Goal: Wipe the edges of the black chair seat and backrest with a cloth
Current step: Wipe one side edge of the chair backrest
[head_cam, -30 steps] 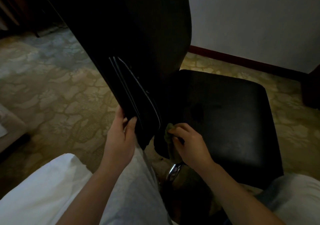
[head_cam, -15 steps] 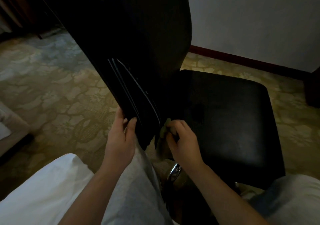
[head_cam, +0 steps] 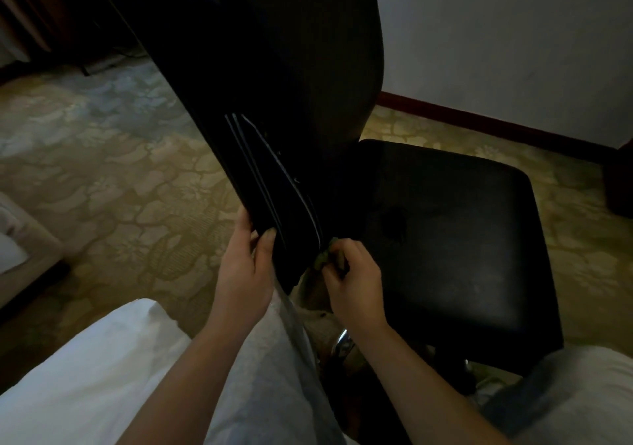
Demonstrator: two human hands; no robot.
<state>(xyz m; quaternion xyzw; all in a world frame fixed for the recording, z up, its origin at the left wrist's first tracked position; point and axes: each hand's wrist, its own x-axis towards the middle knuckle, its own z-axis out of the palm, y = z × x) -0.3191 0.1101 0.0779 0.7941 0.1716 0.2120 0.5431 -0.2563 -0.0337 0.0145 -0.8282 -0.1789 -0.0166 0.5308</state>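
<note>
Left hand (head_cam: 245, 266) grips the lower side edge of the backrest (head_cam: 267, 84), thumb laid on the dark face near the pale piping lines, fingers wrapped behind and out of sight; it steadies the panel. Right hand (head_cam: 352, 280) is curled round a small bunched greenish cloth (head_cam: 323, 259), pinching it against the bottom corner of the backrest, right where that corner comes down beside the rear edge of the seat (head_cam: 455, 239). Cloth mostly hidden by the fingers, only a wad shows. Dim light, so can't tell if the cloth touches the seat too or only the backrest. Seat sits to the right over patterned carpet (head_cam: 102, 177), chrome post (head_cam: 342, 341) below it, wall (head_cam: 513, 33) with dark skirting behind. Step in hand, as I judge it: wiping the backrest's lower edge, near the gap with the seat. Task looks partway, no way to tell which edges are done. Next move probably calls for keeping the cloth pressed and running it along the edge, either up the backrest side or out onto the seat rim, with the left hand holding the panel so it doesn't swivel. Risk: cloth bunches and slips off the narrow edge.
</note>
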